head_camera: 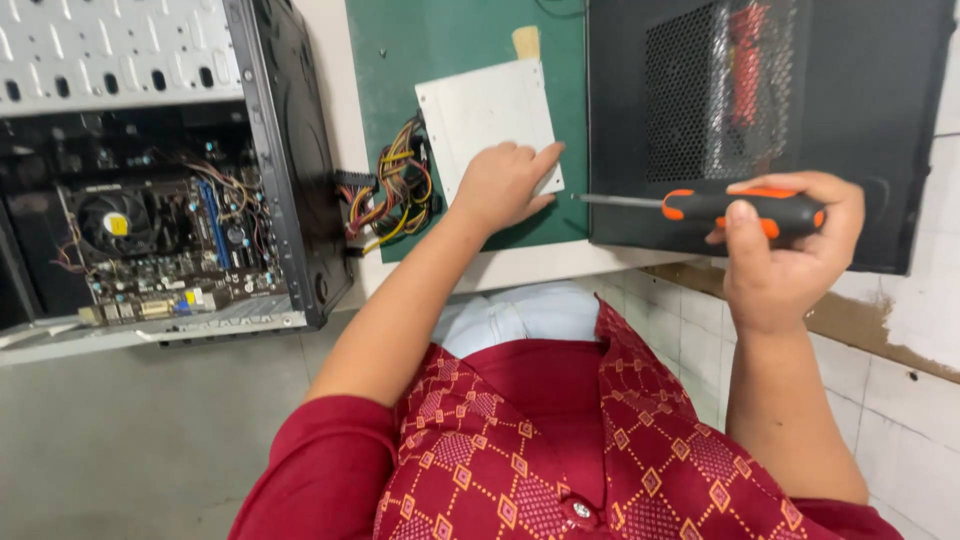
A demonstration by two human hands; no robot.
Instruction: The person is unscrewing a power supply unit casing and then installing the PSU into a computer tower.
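Two computer cases dominate the frame: an open tower (pixel 150 170) lying at the upper left with its motherboard, fan and wiring exposed, and a black case (pixel 770 110) with a mesh vent at the upper right. Both look heavy and rigid, best gripped by the steel frame edges and kept away from the circuit board, which is fragile.

Between them, near the upper centre, sits a grey metal power supply box (pixel 488 115) on a green mat (pixel 400 60) covering the pale table (pixel 520 265). It looks dense and stiff with smooth, somewhat slippery sides, so the flat faces and corners seem the safest places to hold; its bundle of coloured cables (pixel 395 195) trails off to the left, soft and easy to snag.

One left hand (pixel 500 185) rests on the box's lower corner, fingers loosely curled and pressing down. The right hand (pixel 785 235) is wrapped in a closed grip around the black and orange screwdriver (pixel 735 210), whose thin shaft points left toward the box. The ribbed handle should give firm purchase.

White tiled wall shows at the lower right, grey floor at the lower left.
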